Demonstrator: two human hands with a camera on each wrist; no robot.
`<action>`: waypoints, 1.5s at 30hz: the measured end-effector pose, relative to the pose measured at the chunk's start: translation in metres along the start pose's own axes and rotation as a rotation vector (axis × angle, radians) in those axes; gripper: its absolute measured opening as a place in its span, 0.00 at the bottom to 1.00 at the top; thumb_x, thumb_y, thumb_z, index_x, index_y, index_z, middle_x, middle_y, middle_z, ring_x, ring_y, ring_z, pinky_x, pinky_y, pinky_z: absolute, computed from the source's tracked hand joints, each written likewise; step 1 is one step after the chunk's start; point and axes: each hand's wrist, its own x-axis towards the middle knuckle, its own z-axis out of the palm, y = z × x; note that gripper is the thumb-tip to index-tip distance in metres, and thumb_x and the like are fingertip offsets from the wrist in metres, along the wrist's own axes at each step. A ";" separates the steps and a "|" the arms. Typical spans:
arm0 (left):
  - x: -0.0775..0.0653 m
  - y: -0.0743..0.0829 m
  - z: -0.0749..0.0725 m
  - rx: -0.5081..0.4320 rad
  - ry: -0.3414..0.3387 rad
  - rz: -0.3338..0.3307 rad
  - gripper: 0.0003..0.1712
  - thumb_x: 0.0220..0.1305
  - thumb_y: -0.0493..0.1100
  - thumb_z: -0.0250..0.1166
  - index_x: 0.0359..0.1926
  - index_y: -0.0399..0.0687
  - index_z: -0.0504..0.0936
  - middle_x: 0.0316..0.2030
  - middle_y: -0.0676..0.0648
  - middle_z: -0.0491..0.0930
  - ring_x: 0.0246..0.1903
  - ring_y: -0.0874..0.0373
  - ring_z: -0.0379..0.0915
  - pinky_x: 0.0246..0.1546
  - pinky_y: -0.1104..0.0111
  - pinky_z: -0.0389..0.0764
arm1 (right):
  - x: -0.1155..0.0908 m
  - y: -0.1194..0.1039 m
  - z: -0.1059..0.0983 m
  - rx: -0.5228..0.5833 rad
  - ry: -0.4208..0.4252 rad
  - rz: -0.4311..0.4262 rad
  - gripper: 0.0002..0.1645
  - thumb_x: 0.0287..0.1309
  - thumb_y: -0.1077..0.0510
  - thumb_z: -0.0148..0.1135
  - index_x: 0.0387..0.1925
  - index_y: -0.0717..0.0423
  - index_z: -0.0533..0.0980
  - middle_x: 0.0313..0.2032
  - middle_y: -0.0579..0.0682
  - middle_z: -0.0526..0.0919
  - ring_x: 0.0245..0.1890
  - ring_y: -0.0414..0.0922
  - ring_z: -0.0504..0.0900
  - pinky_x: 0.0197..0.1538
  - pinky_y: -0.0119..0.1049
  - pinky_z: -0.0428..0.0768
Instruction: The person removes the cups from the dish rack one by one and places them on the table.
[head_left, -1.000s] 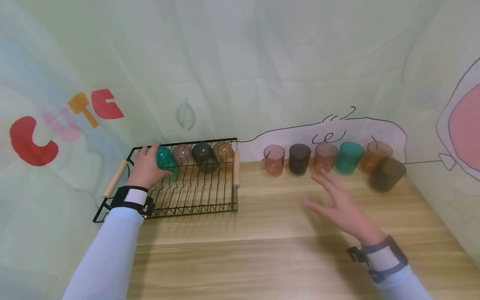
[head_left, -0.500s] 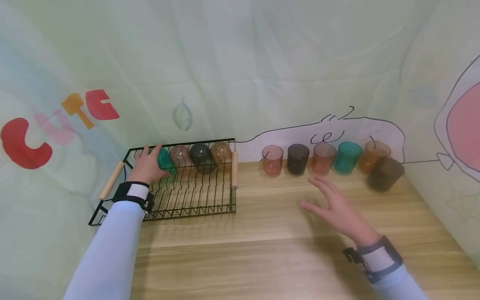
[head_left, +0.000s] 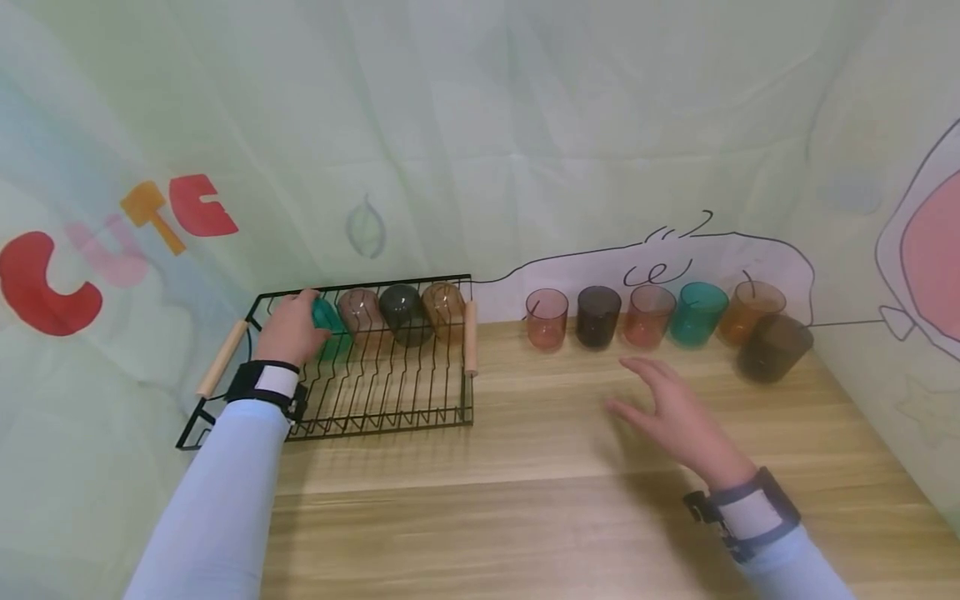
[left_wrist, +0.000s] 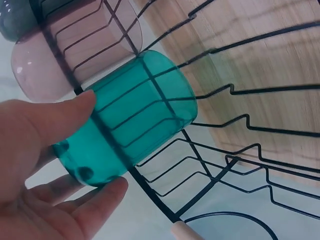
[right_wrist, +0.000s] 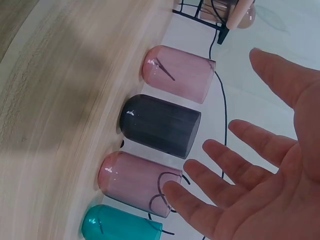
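My left hand (head_left: 291,329) grips a teal glass cup (head_left: 332,323) at the left end of a black wire rack (head_left: 471,408). In the left wrist view the cup (left_wrist: 135,112) lies bottom-up against the wires, thumb on one side of its base and fingers on the other. Beside it in the rack are a pinkish cup (head_left: 362,312), a dark grey cup (head_left: 406,315) and an amber cup (head_left: 446,310). My right hand (head_left: 686,429) hovers over the table with fingers spread, holding nothing, just in front of a pink cup (head_left: 649,317) in the right-hand row.
Along the back wall stand another pink cup (head_left: 547,321), a black cup (head_left: 597,318), a teal cup (head_left: 698,315), an amber cup (head_left: 750,310) and a dark brown cup (head_left: 774,350). The rack has wooden handles, one (head_left: 471,337) facing the row. A printed cloth (head_left: 525,150) hangs behind.
My left fingers have drawn in closer around the teal cup's base. The right hand has pulled back slightly from the pink cup, its fingers still spread.
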 end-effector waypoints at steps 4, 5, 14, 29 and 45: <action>-0.007 -0.003 -0.005 0.029 0.034 0.016 0.39 0.55 0.41 0.68 0.65 0.36 0.62 0.59 0.26 0.65 0.53 0.31 0.65 0.48 0.40 0.72 | 0.000 0.001 -0.002 -0.004 0.020 0.008 0.48 0.51 0.25 0.52 0.65 0.50 0.64 0.64 0.53 0.67 0.65 0.53 0.65 0.64 0.56 0.66; -0.010 -0.004 -0.006 0.039 0.041 0.017 0.39 0.54 0.41 0.68 0.65 0.36 0.62 0.58 0.26 0.66 0.52 0.31 0.66 0.46 0.40 0.73 | 0.000 0.001 -0.002 -0.005 0.021 0.009 0.48 0.51 0.25 0.52 0.65 0.50 0.64 0.64 0.53 0.67 0.65 0.53 0.65 0.64 0.56 0.66; -0.034 0.006 -0.029 0.080 0.170 0.042 0.37 0.51 0.41 0.68 0.62 0.37 0.67 0.52 0.25 0.69 0.43 0.31 0.72 0.32 0.39 0.76 | -0.002 -0.003 -0.004 -0.007 0.042 -0.007 0.47 0.52 0.27 0.53 0.64 0.54 0.65 0.64 0.56 0.67 0.65 0.55 0.65 0.63 0.57 0.66; -0.098 0.077 -0.050 -0.132 0.462 0.236 0.37 0.52 0.40 0.70 0.64 0.47 0.67 0.59 0.33 0.68 0.48 0.34 0.73 0.37 0.40 0.78 | -0.007 -0.008 -0.012 -0.005 0.072 -0.015 0.46 0.53 0.27 0.52 0.64 0.53 0.65 0.65 0.56 0.67 0.65 0.56 0.64 0.64 0.58 0.65; -0.132 0.136 -0.016 -0.475 0.605 0.395 0.39 0.45 0.43 0.76 0.60 0.47 0.71 0.57 0.42 0.73 0.55 0.48 0.72 0.51 0.57 0.79 | -0.009 -0.010 -0.014 0.010 0.100 -0.019 0.42 0.55 0.32 0.56 0.65 0.50 0.64 0.65 0.55 0.66 0.65 0.56 0.64 0.64 0.58 0.64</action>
